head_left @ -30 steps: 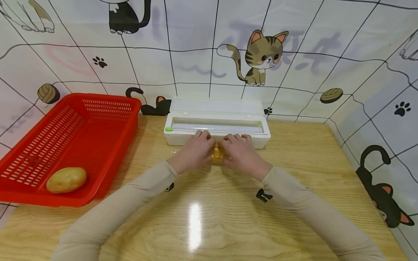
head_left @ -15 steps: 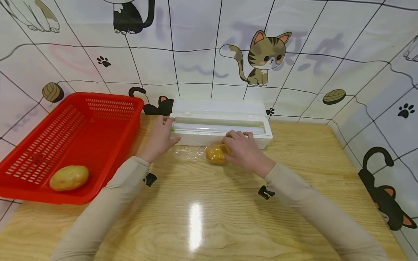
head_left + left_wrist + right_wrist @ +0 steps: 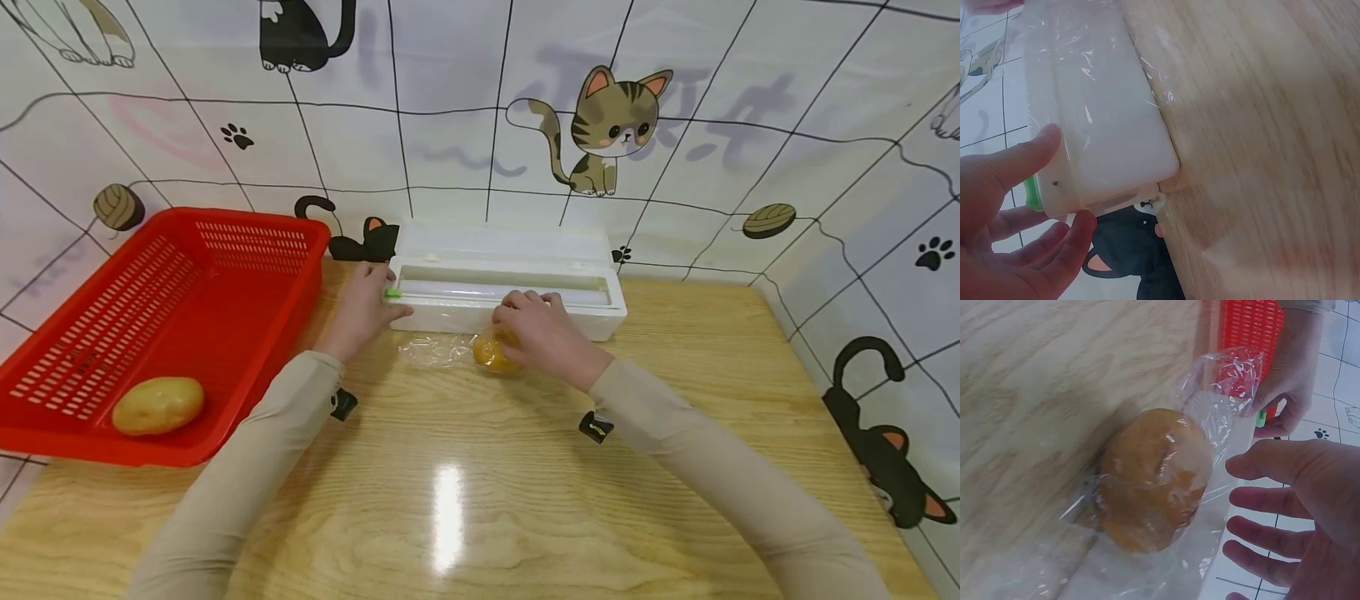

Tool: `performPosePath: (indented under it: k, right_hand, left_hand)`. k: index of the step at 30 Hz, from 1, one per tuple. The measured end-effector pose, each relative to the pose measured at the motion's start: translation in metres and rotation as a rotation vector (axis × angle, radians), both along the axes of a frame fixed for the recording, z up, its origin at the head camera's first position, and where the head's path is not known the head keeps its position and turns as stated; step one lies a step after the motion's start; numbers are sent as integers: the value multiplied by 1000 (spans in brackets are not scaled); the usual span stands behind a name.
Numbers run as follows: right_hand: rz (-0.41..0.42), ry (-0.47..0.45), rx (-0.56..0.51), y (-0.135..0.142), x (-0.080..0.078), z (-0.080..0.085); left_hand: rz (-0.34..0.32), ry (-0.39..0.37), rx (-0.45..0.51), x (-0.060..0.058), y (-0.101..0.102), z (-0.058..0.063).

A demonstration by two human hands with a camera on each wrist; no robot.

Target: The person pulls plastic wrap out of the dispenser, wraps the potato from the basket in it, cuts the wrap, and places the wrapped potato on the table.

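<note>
A wooden table with a light, yellowish grain stands against a white back wall, which meets a matching side wall in a corner at the right. Black lines cross both like a grid of tiles. The pattern includes a striped cat, black paw prints and brown yarn balls. A bright streak of light reflects off the glossy tabletop.

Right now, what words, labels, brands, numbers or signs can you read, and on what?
Readable text: none.
White wall sheet with printed cats: faint purple marks, possibly lettering, too blurred to read.
White rectangular plastic box: no lettering visible.
Film-wrapped oval yellow-brown item: none visible.
Red perforated plastic basket: none visible.
</note>
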State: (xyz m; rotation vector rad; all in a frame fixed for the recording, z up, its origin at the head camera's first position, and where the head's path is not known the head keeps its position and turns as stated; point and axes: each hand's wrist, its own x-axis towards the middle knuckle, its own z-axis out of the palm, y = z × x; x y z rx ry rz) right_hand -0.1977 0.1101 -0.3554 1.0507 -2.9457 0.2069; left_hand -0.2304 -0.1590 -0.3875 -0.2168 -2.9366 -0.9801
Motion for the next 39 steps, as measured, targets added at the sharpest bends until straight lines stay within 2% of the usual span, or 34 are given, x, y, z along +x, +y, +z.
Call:
performPosePath:
  k: [3, 7, 16, 22, 26, 30, 35, 39]
  right_hand:
    - [21, -13, 15, -12, -6, 5]
    - [81, -3, 89, -37, -15, 13]
    - [261, 172, 272, -87, -40, 21]
    - [347, 256, 413, -98, -55, 15]
    - [436, 314, 444, -101, -64, 10]
    - [522, 391, 494, -105, -73, 9]
    - [535, 421, 520, -122, -74, 14]
    - [492, 327, 426, -134, -71, 14]
  left_hand:
    - [-8, -3, -14, -2, -1, 2]
    - [-41, -14, -55, -6, -1, 6]
    - [-90, -34, -139, -18, 2, 16]
    - [-107, -67, -146, -19, 9, 16]
    - [-115, -58, -166, -19, 7, 13]
    - [-115, -73, -138, -19, 3, 13]
    - [-106, -78, -107, -19, -4, 16]
    - [-93, -69, -85, -16, -12, 16]
